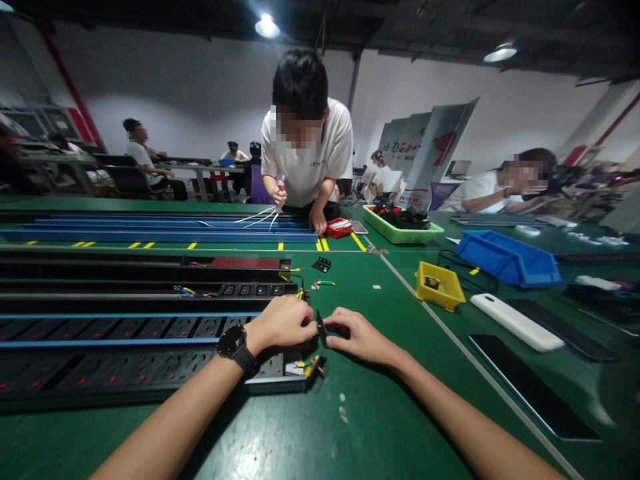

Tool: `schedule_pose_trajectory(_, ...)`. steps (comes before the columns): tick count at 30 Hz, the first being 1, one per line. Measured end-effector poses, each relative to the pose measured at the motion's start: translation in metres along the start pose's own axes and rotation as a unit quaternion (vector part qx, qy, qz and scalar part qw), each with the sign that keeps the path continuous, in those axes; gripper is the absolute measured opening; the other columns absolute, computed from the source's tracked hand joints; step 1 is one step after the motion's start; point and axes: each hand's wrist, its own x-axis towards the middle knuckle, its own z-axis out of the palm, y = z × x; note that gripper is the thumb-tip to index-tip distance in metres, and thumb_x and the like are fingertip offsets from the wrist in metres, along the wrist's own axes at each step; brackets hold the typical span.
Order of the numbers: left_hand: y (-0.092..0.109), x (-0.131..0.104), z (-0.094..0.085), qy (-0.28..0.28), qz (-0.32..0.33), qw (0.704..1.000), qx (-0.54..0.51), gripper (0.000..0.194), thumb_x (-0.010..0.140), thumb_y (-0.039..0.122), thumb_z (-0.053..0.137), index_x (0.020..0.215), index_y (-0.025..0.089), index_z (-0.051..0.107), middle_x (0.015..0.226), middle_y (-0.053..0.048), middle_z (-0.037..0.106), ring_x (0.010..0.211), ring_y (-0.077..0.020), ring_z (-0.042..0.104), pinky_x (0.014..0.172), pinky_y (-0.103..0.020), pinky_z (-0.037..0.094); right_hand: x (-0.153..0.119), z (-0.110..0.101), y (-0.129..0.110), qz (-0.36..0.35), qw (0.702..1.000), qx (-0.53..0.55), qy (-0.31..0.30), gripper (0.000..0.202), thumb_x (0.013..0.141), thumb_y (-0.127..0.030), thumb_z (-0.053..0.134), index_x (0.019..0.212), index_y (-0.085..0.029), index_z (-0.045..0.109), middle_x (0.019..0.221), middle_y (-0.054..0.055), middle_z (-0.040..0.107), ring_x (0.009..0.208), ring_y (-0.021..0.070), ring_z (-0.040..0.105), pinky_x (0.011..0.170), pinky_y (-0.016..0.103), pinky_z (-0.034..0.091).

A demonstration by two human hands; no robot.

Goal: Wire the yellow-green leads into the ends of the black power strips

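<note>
A small black end plate [321,327] stands on edge between my two hands at the end of the power strips. My right hand [359,335] pinches it from the right, between thumb and fingers. My left hand [286,321], with a watch on its wrist, rests over the strip ends, its fingers closed close to the plate; what they hold is hidden. Beneath it runs a long black power strip [165,365] with rows of sockets and red dots. Yellow-green wires [303,365] stick out at its end, beside another dark end plate [318,383].
Farther strips [250,263] lie parallel on the green table. Across it a co-worker [307,147] leans over blue rails [165,227], holding white strands. Right of me are a yellow bin [440,288], blue bin [507,257], green basket [400,230], white case [515,322] and dark phone-like slab [533,387].
</note>
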Motion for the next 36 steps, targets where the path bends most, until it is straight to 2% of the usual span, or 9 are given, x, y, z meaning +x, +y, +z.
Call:
schedule_pose_trajectory(6, -0.001, -0.001, -0.002, -0.010, 0.006, 1.000, -0.003, 0.027, 0.086, 0.032, 0.053, 0.076, 0.022, 0.075, 0.079, -0.009, 0.075, 0.072, -0.0221, 0.067, 0.058, -0.028, 0.033, 0.001, 0.008, -0.003, 0.006, 0.998, 0.017, 0.053, 0.024, 0.096, -0.034, 0.069, 0.111, -0.018, 0.078, 0.093, 0.007, 0.072, 0.083, 0.0202, 0.064, 0.076, 0.031, 0.048)
schedule_pose_trajectory(13, -0.005, 0.001, -0.002, -0.022, 0.012, 0.999, -0.020, 0.025, 0.085, 0.033, 0.055, 0.075, 0.023, 0.076, 0.075, -0.007, 0.074, 0.070, -0.0219, 0.067, 0.056, -0.028, 0.033, 0.005, 0.014, -0.013, 0.035, 0.996, 0.050, 0.061, 0.025, 0.095, -0.032, 0.067, 0.112, -0.017, 0.078, 0.094, 0.007, 0.076, 0.081, 0.0197, 0.066, 0.072, 0.030, 0.049)
schedule_pose_trajectory(20, -0.006, 0.003, -0.004, -0.033, 0.018, 0.999, -0.026, 0.027, 0.089, 0.032, 0.053, 0.080, 0.023, 0.077, 0.081, -0.008, 0.076, 0.075, -0.0228, 0.069, 0.063, -0.028, 0.042, 0.009, 0.021, -0.015, 0.012, 0.996, 0.032, 0.079, 0.020, 0.095, -0.027, 0.065, 0.107, -0.018, 0.078, 0.090, 0.006, 0.075, 0.079, 0.0192, 0.064, 0.073, 0.030, 0.047)
schedule_pose_trajectory(28, -0.006, 0.002, -0.005, -0.035, 0.029, 0.999, -0.016, 0.026, 0.091, 0.030, 0.055, 0.079, 0.022, 0.076, 0.083, -0.008, 0.076, 0.078, -0.0235, 0.072, 0.062, -0.027, 0.043, 0.009, 0.020, -0.017, 0.019, 0.995, 0.039, 0.085, 0.020, 0.095, -0.031, 0.065, 0.105, -0.018, 0.077, 0.089, 0.006, 0.074, 0.077, 0.0185, 0.063, 0.071, 0.029, 0.047)
schedule_pose_trajectory(36, -0.007, 0.001, -0.002, -0.034, 0.042, 0.999, -0.002, 0.029, 0.097, 0.034, 0.053, 0.086, 0.022, 0.077, 0.090, -0.010, 0.077, 0.084, -0.0248, 0.073, 0.067, -0.029, 0.048, 0.010, 0.019, -0.018, 0.007, 0.996, 0.031, 0.080, 0.022, 0.093, -0.026, 0.060, 0.101, -0.017, 0.079, 0.085, 0.006, 0.074, 0.075, 0.0179, 0.063, 0.071, 0.029, 0.047)
